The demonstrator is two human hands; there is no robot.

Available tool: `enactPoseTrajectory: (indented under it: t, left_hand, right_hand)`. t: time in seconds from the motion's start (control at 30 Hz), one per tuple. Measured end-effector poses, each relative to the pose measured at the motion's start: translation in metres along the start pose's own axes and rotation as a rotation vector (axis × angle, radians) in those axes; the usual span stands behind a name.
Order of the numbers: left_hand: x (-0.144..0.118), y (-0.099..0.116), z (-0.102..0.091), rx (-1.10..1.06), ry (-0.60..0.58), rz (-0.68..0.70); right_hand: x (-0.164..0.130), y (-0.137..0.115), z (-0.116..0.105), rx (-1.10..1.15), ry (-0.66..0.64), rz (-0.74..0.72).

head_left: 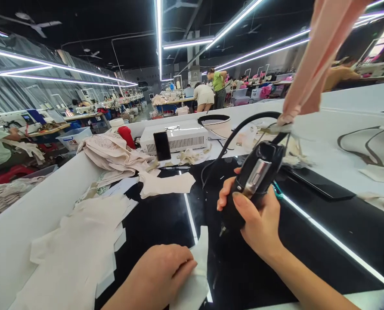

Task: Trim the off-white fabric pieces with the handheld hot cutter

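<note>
Right hand (256, 219) grips the tool (255, 181); left hand (161, 275) presses a cloth piece (195, 275) flat. Fabric stack (78, 254) at 9 o'clock; phone (162, 145) at 12.

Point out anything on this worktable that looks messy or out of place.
Cream fabric pieces lie in a loose, uneven heap at the left, and crumpled bags are piled behind. The right hand holds a black corded tool; the left hand presses a fabric strip.
</note>
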State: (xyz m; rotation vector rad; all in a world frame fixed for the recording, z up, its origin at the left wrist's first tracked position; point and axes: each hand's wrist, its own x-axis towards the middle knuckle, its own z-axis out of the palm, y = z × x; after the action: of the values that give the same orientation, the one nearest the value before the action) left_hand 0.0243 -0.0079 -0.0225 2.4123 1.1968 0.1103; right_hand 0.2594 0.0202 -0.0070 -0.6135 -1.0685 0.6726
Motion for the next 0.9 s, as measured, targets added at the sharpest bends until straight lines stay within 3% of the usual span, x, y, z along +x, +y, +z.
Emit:
enactPoseTrajectory:
  t: [0.1,0.2,0.3,0.5,0.9]
  left_hand:
    - [0.007,0.003,-0.008,0.01,0.026,-0.015]
    - [0.018,0.001,-0.01,-0.046,0.081,0.14]
    - [0.026,-0.003,-0.009,-0.127,0.029,0.217]
    - [0.031,-0.009,-0.01,-0.101,-0.159,0.113]
    - [0.024,-0.009,-0.019,-0.002,-0.153,0.058]
  right_hand:
    - [-0.004,-0.003,0.009,0.02,-0.02,0.024]
    - [-0.005,-0.005,0.016,0.044,-0.034,0.042]
    - [-0.006,-0.006,0.022,0.066,-0.038,0.07]
    - [-0.009,-0.005,0.03,0.064,-0.052,0.104]
    - [-0.013,-0.003,0.042,0.095,-0.102,0.154]
